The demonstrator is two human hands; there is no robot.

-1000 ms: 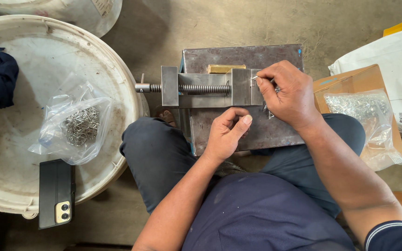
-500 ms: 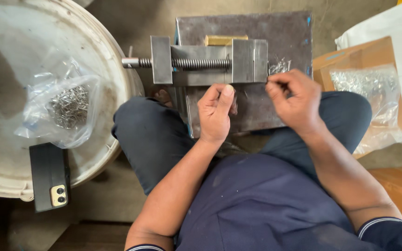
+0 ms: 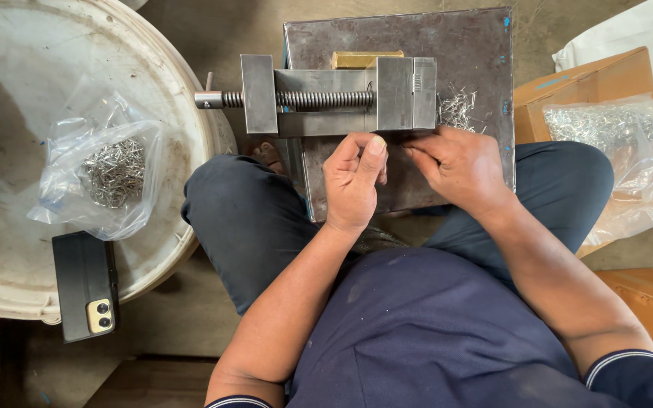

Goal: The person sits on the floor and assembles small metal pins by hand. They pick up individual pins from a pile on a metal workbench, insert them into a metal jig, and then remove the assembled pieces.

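A grey metal vise [image 3: 326,94] with a threaded screw lies on a dark steel plate [image 3: 478,53] in front of my knees. My left hand [image 3: 353,181] is just below the vise, thumb and fingers pinched together on something too small to make out. My right hand [image 3: 459,170] sits beside it, fingertips meeting the left hand's and pinching a thin metal pin. A loose heap of small metal pins [image 3: 456,109] lies on the plate right of the vise jaw.
A big white round lid [image 3: 9,249] at left carries a clear bag of metal pins [image 3: 107,174] and a black phone [image 3: 85,285]. A cardboard box [image 3: 561,91] with another bag of pins [image 3: 614,151] stands at right. A wood block [image 3: 364,59] sits behind the vise.
My right hand has come down from the vise's right jaw to meet my left hand below the vise. The view has shifted closer and slightly down.
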